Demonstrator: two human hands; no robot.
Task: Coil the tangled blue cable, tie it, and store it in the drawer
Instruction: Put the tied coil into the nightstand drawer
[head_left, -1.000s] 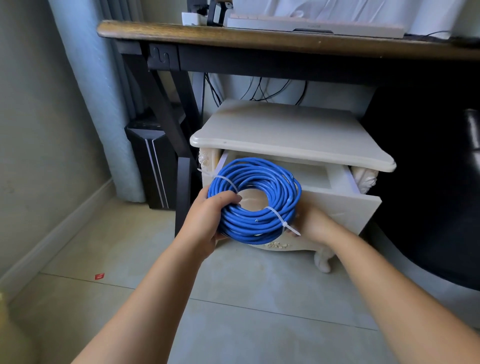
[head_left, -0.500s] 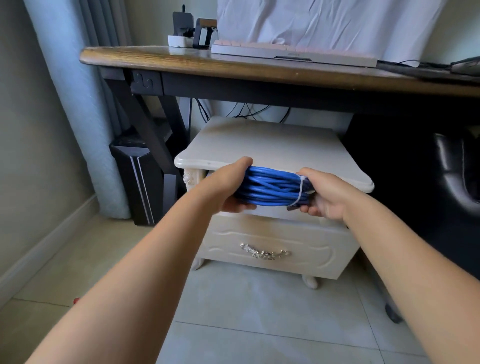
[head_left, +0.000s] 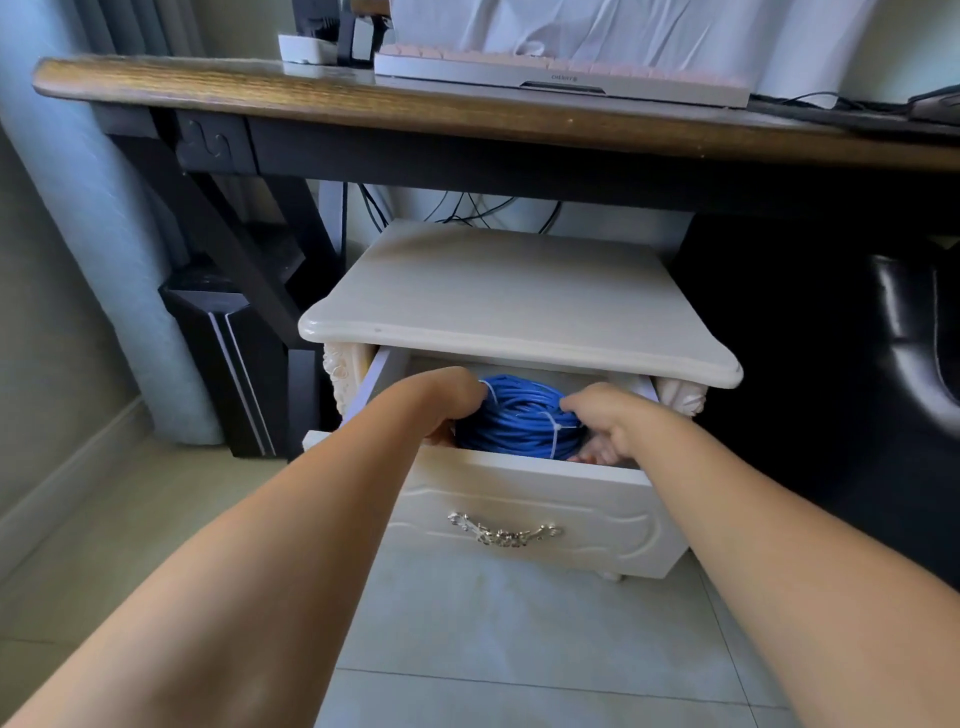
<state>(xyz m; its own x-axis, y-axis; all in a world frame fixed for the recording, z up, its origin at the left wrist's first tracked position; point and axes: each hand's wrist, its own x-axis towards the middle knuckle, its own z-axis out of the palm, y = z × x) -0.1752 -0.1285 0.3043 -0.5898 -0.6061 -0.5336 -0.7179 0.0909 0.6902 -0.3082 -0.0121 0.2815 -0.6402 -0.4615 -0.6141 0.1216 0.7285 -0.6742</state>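
Observation:
The coiled blue cable, bound with white zip ties, lies inside the open drawer of a cream nightstand. My left hand grips the coil's left side, fingers curled down into the drawer. On the coil's right side my right hand holds it, with the fingertips showing below the coil. The drawer front hides the lower part of the coil and of both hands.
A dark wooden desk overhangs the nightstand, with a white keyboard on top. A black computer tower stands left of the nightstand, a black chair at the right. Pale tiled floor lies in front.
Both hands carried the coil from in front of the nightstand, turned it flat, and lowered it into the open drawer. The camera has moved closer.

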